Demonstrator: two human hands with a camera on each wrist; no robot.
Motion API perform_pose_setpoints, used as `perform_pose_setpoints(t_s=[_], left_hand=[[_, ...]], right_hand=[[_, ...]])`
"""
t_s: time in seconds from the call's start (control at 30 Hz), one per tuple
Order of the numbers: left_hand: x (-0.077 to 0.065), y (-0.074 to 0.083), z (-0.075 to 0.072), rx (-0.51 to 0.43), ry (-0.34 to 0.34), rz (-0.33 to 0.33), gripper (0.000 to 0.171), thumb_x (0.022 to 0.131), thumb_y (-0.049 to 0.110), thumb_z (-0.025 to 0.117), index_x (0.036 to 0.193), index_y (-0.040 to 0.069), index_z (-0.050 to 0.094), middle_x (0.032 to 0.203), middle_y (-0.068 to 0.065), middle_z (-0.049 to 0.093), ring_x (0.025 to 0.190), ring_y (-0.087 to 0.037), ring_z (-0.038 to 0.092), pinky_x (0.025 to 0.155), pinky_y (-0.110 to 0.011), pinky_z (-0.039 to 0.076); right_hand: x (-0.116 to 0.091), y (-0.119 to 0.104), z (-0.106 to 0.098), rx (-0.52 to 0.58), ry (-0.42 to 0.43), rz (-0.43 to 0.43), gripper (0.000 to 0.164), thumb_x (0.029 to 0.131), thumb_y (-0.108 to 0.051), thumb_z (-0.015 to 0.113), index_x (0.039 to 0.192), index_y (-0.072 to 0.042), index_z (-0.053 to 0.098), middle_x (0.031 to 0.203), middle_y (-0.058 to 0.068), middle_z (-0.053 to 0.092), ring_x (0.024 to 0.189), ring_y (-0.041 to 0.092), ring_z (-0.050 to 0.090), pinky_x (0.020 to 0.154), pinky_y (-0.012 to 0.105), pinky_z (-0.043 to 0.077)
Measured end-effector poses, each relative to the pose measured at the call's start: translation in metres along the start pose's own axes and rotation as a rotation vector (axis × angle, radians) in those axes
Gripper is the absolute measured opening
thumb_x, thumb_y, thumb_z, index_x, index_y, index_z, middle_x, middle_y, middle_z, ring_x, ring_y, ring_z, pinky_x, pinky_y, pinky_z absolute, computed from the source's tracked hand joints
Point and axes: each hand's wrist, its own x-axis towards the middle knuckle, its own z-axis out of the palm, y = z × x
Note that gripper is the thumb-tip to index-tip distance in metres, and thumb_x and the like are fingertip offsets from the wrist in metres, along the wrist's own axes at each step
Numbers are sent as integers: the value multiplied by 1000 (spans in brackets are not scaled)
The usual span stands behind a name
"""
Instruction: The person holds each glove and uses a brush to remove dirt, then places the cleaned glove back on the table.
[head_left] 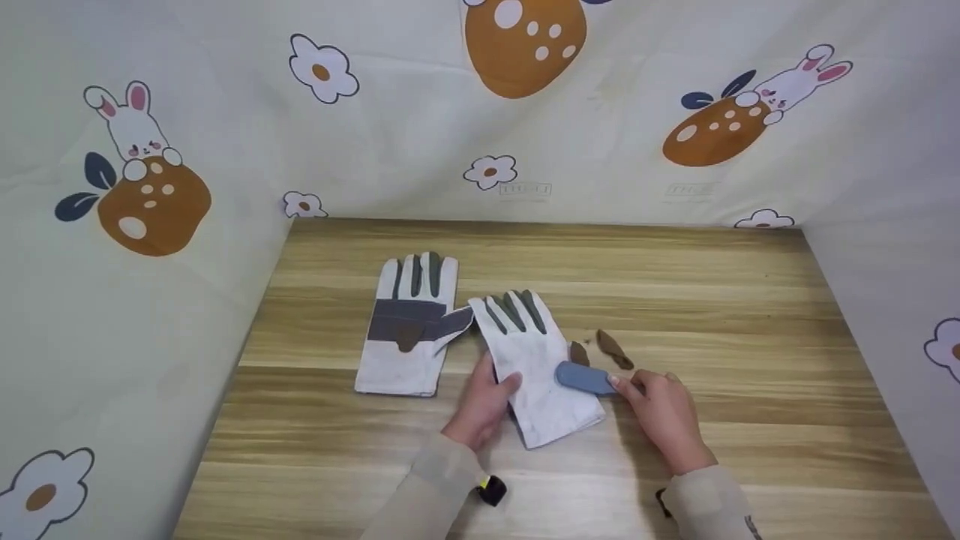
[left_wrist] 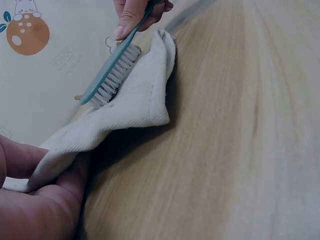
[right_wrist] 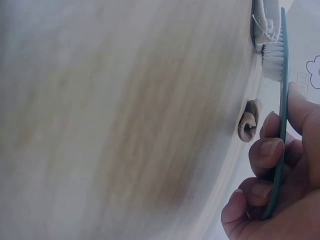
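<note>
My left hand [head_left: 484,405] grips the left edge of a white work glove [head_left: 536,375], its thumb on top and its fingers beneath. The glove lies slightly tilted, with its dark-striped fingers pointing away. In my right hand [head_left: 664,412] is the handle of a blue-green brush [head_left: 583,377]. White bristles [left_wrist: 117,75] face down against the glove's cloth near the cuff, as the left wrist view shows. My right thumb lies along one side of the handle [right_wrist: 281,150], with the fingers curled round the other.
A second glove [head_left: 405,375], with a dark grey palm band and a brown patch, lies to the left on the wooden table [head_left: 750,300]. A twisted brown scrap [head_left: 615,349] rests right of the held glove. Patterned cloth [head_left: 405,150] walls the back and sides.
</note>
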Motion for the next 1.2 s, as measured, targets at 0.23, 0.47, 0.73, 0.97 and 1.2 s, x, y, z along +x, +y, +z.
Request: perform_pose_setpoints(t_s=[0.23, 0.47, 0.73, 0.97, 1.2], left_hand=[[-1, 0, 1, 6, 0, 4, 60, 97, -4, 55, 153, 3, 36, 154, -21, 46, 137, -30, 48, 116, -45, 41], [0, 1, 1, 5, -23, -2, 61, 98, -4, 52, 155, 6, 32, 157, -20, 41, 141, -32, 44, 118, -45, 38], [0, 1, 0, -37, -36, -20, 61, 98, -4, 51, 156, 6, 31, 156, -21, 42, 137, -32, 49, 113, -43, 45], [-1, 2, 0, 2, -10, -16, 62, 97, -3, 54, 155, 7, 34, 156, -21, 43, 137, -33, 50, 112, -43, 46], [0, 2, 1, 14, 1, -9, 63, 97, -3, 55, 156, 6, 33, 156, -21, 43, 139, -32, 47, 115, -44, 43]], right_hand=[[1, -1, -3, 4, -12, 29, 41, 98, -46, 64, 84, -8, 72, 72, 6, 59, 73, 23, 50, 63, 32, 39], [1, 4, -2, -28, 25, 16, 42, 97, -46, 64, 86, -7, 74, 76, 8, 63, 75, 24, 52, 64, 35, 41], [3, 5, -1, -41, -11, 36, 44, 98, -48, 63, 87, -7, 73, 78, 8, 63, 76, 24, 52, 63, 36, 39], [5, 5, -3, -39, -46, 55, 44, 97, -48, 64, 89, -6, 73, 80, 9, 63, 77, 25, 52, 65, 36, 41], [6, 5, -4, -48, -21, 18, 44, 97, -47, 64, 87, -5, 73, 82, 10, 67, 78, 26, 55, 69, 41, 45]])
